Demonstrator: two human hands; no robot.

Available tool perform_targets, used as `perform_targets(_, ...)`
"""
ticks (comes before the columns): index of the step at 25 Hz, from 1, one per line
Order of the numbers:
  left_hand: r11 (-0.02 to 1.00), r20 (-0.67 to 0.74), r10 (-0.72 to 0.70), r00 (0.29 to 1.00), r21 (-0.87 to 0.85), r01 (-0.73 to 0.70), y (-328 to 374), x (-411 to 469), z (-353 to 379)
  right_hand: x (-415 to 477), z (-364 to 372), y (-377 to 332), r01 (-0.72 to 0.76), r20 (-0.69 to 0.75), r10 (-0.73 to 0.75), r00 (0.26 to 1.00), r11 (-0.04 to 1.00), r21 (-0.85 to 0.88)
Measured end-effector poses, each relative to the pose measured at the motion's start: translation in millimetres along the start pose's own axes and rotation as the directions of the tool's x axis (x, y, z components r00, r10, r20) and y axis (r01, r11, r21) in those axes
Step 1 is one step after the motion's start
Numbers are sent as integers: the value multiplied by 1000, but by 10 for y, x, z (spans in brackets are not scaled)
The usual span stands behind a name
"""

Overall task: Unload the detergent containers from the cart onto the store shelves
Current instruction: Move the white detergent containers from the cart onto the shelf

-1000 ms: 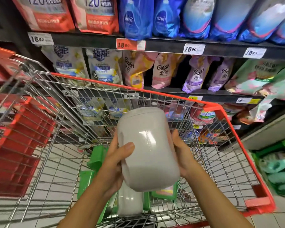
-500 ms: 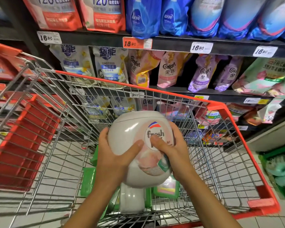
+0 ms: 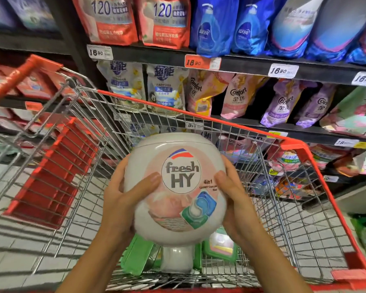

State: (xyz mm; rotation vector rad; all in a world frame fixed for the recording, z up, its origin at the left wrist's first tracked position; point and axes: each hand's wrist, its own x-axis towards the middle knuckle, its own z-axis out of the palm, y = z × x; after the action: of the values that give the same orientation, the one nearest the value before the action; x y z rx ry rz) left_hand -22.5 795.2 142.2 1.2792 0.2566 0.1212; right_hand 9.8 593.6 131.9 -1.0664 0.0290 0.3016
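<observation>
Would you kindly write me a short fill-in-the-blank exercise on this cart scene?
1. The left hand and right hand grip a white tub labelled "fresh ____".
2. The rim of the cart is coloured ____.
3. The red pouches at the top show the number ____.
4. In the cart under the tub lie ____ packs.
Missing words: HY; red; 120; green.

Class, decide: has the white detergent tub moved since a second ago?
Yes. The white tub has turned in place, still below the cart's far rim: its label, hidden before, now faces away from the shelves.
</observation>
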Motion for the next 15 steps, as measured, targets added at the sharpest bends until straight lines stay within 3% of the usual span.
perform_targets(8,998,-181,66,981,18,-64,125,-574,-544,-55,625,420,-37,132,46,990,997,-68)
perform_targets(15,986,-452,146,880,-6,-167,86,-1152,-523,-164,804,448,-57,367,128,921,978,-198)
